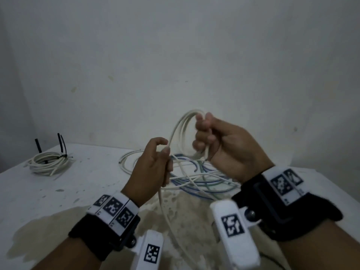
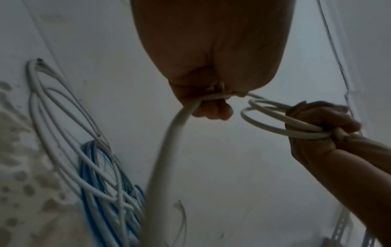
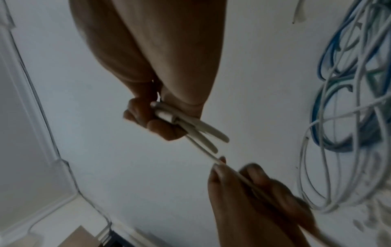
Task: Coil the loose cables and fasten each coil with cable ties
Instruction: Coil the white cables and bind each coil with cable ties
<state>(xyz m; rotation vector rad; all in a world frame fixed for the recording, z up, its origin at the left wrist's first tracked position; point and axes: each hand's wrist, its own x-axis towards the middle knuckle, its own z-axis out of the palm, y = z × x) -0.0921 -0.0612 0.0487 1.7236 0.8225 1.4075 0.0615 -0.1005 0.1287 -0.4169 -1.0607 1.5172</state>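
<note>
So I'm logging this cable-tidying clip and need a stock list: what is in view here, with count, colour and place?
white cable being coiled: one, white, loops in the right hand, a strand running down through the left hand
tied coil: one, white, far left of the table, bound with black cable ties whose tails stick up
loose cables: a tangle, count unclear, white, blue and some green, on the table under the hands
table: one, white, stained and worn
wall: white, behind the table
wrist camera rigs: two, black straps with white marker blocks, one per wrist
left hand: pinches the strand
right hand: grips the loops
</note>
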